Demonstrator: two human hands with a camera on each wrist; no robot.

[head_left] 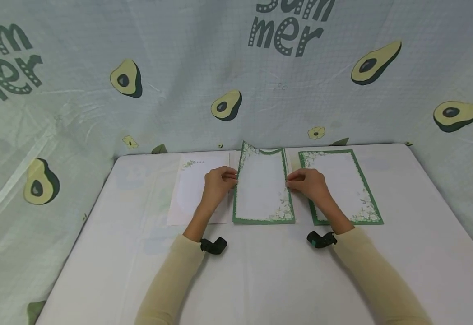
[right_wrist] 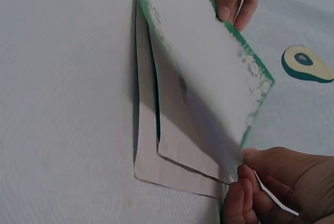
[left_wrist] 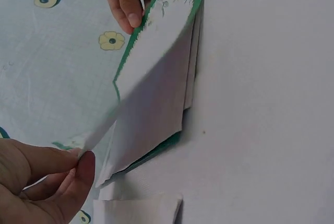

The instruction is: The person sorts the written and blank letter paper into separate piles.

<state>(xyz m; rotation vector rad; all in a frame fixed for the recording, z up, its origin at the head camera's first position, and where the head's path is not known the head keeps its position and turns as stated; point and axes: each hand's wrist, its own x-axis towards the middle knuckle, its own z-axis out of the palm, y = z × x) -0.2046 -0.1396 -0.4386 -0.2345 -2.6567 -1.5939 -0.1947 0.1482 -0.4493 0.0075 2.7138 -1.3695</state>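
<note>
A sheet of paper [head_left: 262, 187] with a green floral border is held at the middle of the table, bowed and partly lifted. My left hand [head_left: 219, 181] pinches its left edge between thumb and fingers. On the opposite edge, my right hand [head_left: 310, 183] pinches it likewise. In the right wrist view, other pale sheets [right_wrist: 146, 156] lie beneath the lifted one, their edges offset. How many there are is hidden. A pale sheet [head_left: 187, 189] with a small leaf print lies under my left forearm. Another green-bordered sheet [head_left: 342, 180] lies flat, partly covered by my right hand and wrist.
A white cloth covers the table [head_left: 261, 271]. Behind it hangs a pale curtain [head_left: 171, 113] printed with avocados and flowers. Black wrist devices sit on the left wrist [head_left: 214, 246] and the right wrist [head_left: 321, 239].
</note>
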